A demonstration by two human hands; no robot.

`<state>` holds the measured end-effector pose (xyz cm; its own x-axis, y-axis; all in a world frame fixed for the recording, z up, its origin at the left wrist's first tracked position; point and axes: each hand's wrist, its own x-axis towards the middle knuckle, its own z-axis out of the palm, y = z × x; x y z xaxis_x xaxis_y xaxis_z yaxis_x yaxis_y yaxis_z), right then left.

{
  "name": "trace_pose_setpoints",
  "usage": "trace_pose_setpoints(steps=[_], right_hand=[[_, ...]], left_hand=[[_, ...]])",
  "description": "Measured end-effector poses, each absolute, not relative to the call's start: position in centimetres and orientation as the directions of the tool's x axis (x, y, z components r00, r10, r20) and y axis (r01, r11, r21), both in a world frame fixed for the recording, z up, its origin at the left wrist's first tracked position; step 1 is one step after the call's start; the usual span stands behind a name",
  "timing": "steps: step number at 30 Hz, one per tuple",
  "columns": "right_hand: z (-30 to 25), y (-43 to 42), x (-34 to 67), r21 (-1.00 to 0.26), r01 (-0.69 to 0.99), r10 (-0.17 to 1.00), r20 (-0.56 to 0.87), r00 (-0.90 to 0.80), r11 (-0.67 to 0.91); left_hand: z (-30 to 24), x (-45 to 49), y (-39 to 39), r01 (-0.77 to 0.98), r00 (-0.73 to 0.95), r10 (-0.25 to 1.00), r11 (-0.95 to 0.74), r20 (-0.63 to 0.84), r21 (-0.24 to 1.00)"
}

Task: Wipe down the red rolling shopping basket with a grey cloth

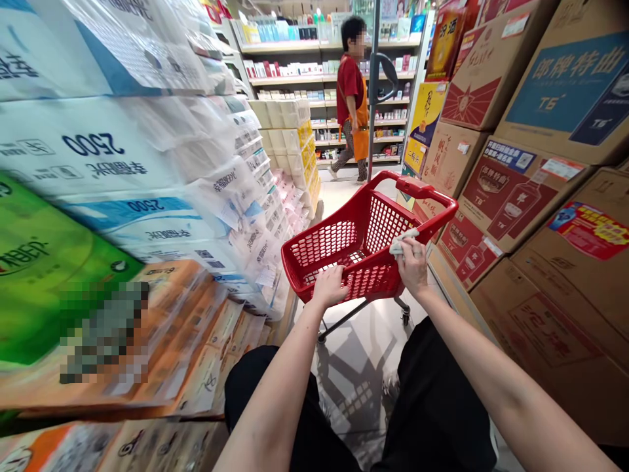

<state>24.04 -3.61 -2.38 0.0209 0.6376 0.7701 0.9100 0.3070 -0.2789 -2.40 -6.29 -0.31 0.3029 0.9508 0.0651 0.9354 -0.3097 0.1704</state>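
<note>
A red plastic shopping cart with a perforated basket stands in the aisle before me, its handle at the far right end. My left hand is closed over the near rim of the basket. Farther right, my right hand grips a crumpled white cloth, pressed against the cart's rim below the handle. Some of its fingers are hidden behind the cloth and rim. No goods show inside the basket.
Stacked tissue packs line the left side, with orange-wrapped packs lower down. Cardboard cartons form a wall on the right. A person in an orange apron walks behind a grey pole, before stocked shelves.
</note>
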Motion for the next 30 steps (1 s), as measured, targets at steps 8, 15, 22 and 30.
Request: trace_pose_setpoints(steps=[8, 15, 22, 30], right_hand=[[-2.1, -1.2, 19.8, -0.104, 0.905, 0.709, 0.66, -0.248, 0.413], [-2.0, -2.1, 18.0, 0.08, 0.804, 0.666, 0.515, -0.54, 0.589], [1.9, 1.2, 27.4, 0.178, 0.935, 0.784, 0.511, -0.353, 0.306], [-1.4, -1.7, 17.5, 0.018, 0.942, 0.803, 0.516, -0.297, 0.336]], left_hand=[[-0.4, -2.3, -6.3, 0.936, 0.303, 0.951, -0.31, 0.063, 0.169], [-0.4, -2.8, -6.4, 0.928, 0.329, 0.942, -0.335, 0.066, 0.161], [-0.2, -2.5, -6.6, 0.926, 0.331, 0.942, -0.335, 0.055, 0.173], [-0.7, -1.6, -6.0, 0.934, 0.316, 0.947, -0.322, 0.06, 0.158]])
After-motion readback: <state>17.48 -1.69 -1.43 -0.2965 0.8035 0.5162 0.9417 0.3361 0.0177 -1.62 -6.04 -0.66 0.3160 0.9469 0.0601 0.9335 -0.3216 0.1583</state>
